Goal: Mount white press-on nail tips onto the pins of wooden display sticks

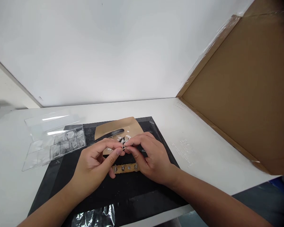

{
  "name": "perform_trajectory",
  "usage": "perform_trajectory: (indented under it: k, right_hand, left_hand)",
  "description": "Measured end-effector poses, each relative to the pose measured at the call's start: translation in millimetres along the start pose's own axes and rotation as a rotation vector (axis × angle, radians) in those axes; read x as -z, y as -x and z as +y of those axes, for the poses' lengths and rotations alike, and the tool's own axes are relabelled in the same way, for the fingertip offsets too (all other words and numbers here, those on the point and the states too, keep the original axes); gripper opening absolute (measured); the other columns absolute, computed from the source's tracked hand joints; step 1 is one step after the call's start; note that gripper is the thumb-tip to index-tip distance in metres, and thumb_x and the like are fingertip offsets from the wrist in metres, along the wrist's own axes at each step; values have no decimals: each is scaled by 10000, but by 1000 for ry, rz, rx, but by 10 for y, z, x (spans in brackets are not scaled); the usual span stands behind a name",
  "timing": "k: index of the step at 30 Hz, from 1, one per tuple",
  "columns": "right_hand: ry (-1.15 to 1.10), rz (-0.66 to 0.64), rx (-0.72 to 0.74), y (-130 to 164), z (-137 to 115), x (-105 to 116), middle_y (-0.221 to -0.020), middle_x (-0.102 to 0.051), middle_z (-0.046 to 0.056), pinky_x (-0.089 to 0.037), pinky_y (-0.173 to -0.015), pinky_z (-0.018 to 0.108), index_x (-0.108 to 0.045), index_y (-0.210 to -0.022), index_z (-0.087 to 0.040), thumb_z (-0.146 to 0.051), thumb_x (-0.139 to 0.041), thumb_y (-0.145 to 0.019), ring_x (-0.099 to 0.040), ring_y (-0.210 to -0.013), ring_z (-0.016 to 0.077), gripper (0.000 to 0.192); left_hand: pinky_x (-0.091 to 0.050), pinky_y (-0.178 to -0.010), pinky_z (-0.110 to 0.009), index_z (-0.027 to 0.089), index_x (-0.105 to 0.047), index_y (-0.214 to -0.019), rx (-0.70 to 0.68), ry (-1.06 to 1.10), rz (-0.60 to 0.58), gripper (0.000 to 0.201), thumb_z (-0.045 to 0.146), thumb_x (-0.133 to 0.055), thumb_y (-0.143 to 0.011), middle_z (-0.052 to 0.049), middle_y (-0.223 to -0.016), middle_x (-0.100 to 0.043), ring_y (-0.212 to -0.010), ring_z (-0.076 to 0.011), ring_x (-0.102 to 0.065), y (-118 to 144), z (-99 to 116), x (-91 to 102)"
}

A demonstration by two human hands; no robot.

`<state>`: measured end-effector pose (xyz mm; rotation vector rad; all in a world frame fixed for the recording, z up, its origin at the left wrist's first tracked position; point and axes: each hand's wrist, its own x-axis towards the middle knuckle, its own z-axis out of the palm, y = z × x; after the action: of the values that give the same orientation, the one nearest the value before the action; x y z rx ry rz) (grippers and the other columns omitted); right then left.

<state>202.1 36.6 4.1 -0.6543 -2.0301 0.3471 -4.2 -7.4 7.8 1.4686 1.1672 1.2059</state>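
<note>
My left hand (97, 160) and my right hand (151, 156) meet over the middle of the black mat (90, 189). Thumb and forefinger of each are pinched on a tiny light and dark piece (123, 147), too small and covered to name. Just below the fingertips lies a gold-coloured strip (126, 168) carrying several small round pieces. Behind the hands, a dark nail file (113, 133) rests on a sheet of brown paper (130, 123). Small white bits (128, 136) are scattered on the paper, partly hidden by my fingers.
At the left stands a clear compartment box (67, 143) with an open lid (53, 121), holding whitish translucent pieces. Clear plastic film (94, 217) lies at the mat's front. Several transparent pieces (184, 149) are on the white table to the right. A cardboard panel (239, 88) rises at the right.
</note>
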Motion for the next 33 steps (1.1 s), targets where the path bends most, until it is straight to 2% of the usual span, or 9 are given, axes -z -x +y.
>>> perform_trajectory:
  k: [5,10,15,19,24,33]
  right_hand:
    - [49,6,63,0,12,-12,-962,-803,-10,-513,-860,337,-646,-1112,-224,-115,-647,-1028,-749,-865,146,138]
    - [125,-9,144,-18,5,-11,-930,-808,-11,-485,-834,323,-639,-1097,-206,-137,-638,-1053,-771,-861,137,83]
    - [199,-6,168,-27,-7,10,-925,-813,-9,-458,-809,330,-638,-1094,-194,-144,-634,-1058,-773,-832,140,62]
    - [229,-2,152,-29,-37,33,-920,-817,-1,-456,-799,341,-636,-1094,-196,-144,-634,-1058,-771,-808,148,64]
    - [269,-10,126,-29,-95,58,-937,-830,-4,-454,-794,351,-633,-1095,-215,-154,-630,-1064,-769,-798,147,69]
    - [254,-32,125,-19,-112,50,-945,-834,12,-440,-763,359,-644,-1079,-187,-146,-637,-1059,-777,-798,145,46]
  left_hand:
    - [-608,-387,-204,215,-817,-1016,-47,-45,59,146,328,-739,-966,-68,-1135,-751,-462,-74,-667,8,-10,-17]
    - [-622,-409,-199,228,-821,-947,-86,-159,115,83,283,-762,-927,-62,-1109,-750,-719,-166,-756,33,-28,-32]
    - [-611,-420,-174,236,-817,-942,-128,-243,132,63,251,-759,-925,-41,-1092,-756,-654,-120,-713,49,-3,-42]
    - [-627,-430,-179,250,-821,-971,-89,-188,111,74,259,-757,-936,-40,-1125,-759,-676,-130,-734,60,35,-59]
    - [-627,-428,-173,237,-823,-964,-72,-158,111,79,256,-751,-940,-50,-1116,-763,-601,-100,-701,74,71,-72]
    - [-638,-452,-189,233,-819,-902,-58,-218,148,51,232,-770,-891,-58,-1069,-786,-809,-192,-767,84,77,-87]
